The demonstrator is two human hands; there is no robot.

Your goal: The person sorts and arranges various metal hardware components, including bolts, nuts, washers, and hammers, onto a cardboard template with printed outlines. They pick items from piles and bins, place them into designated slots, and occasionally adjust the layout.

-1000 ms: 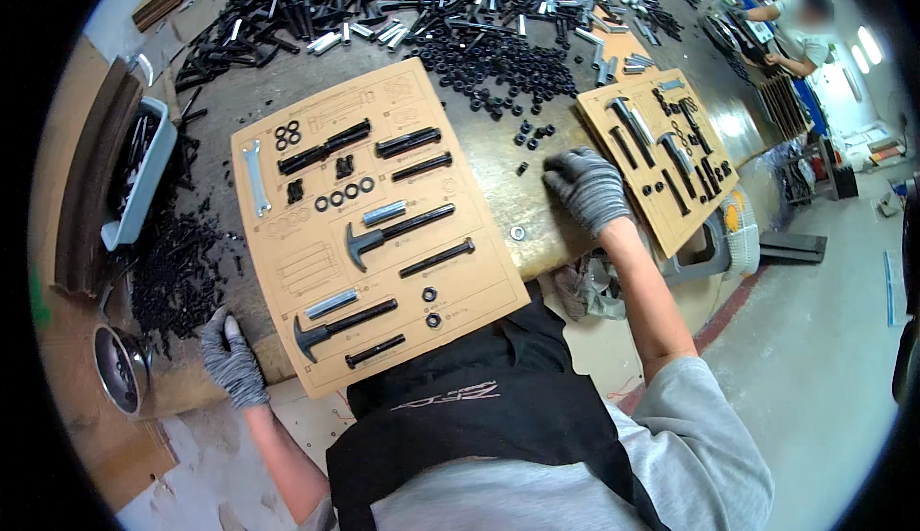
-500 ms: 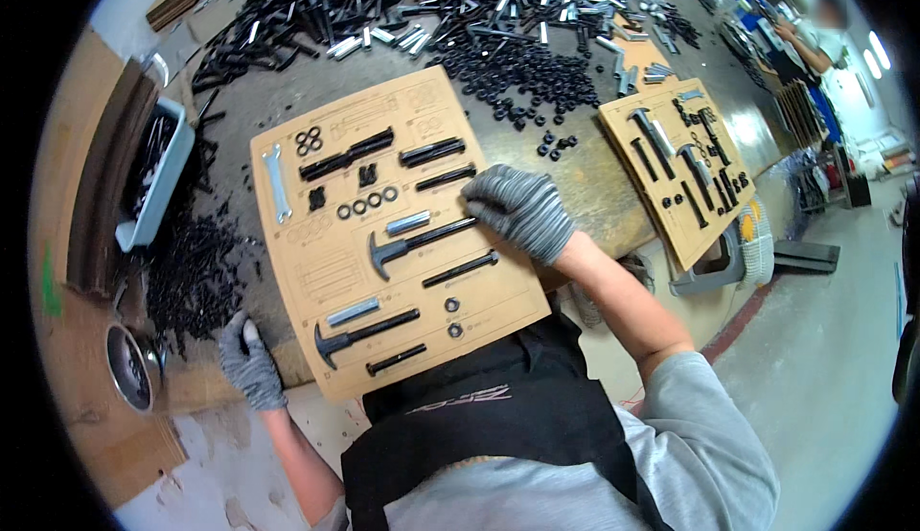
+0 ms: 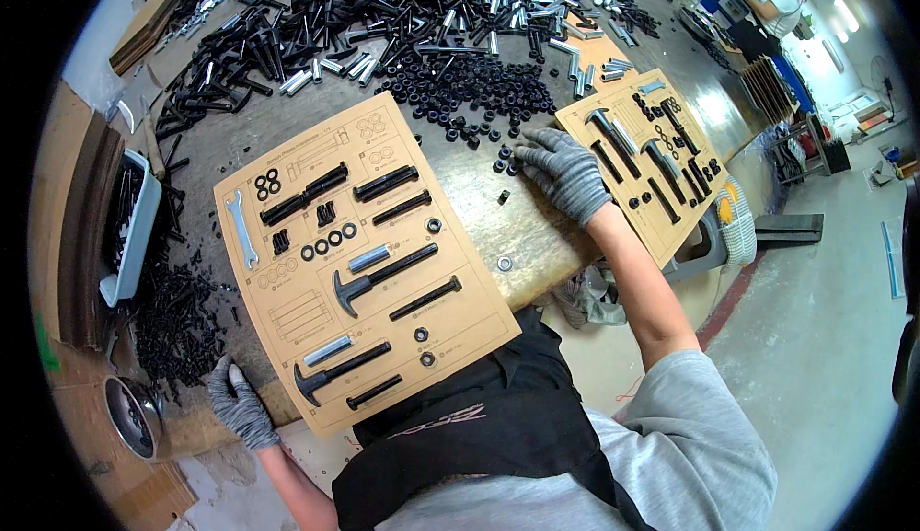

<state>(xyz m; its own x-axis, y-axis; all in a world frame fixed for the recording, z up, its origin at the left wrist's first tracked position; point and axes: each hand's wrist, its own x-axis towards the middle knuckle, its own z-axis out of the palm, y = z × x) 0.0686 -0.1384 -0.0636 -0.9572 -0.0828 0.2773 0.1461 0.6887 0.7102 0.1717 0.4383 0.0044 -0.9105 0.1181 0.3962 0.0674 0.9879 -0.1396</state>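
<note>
My right hand [image 3: 565,174], in a striped grey glove, reaches over the metal tabletop with fingers stretched out and no held thing visible. Its fingertips are beside a few loose black nuts [image 3: 503,159]. Down at the table's front edge, my left hand [image 3: 241,406], gloved alike, rests with thumb and fingers apart. Between the hands lies a tan printed board [image 3: 287,311], its near edge reaching past the table edge. It carries a silver open-end wrench [image 3: 243,230], black T-shaped bolts [image 3: 383,277], silver sleeves [image 3: 328,350], black bolts, washers and nuts [image 3: 434,226].
A second filled board [image 3: 685,210] lies to the right. Black bolts and silver sleeves are heaped [image 3: 316,28] at the back, with a nut pile [image 3: 479,85] before them. A light-blue bin [image 3: 134,234], small black screws [image 3: 182,330] and a metal bowl [image 3: 132,416] are at left. Someone stands far right.
My right hand has left the board's right edge and moved right to the loose nuts. A nut now shows on the board where that hand was. The view has shifted slightly.
</note>
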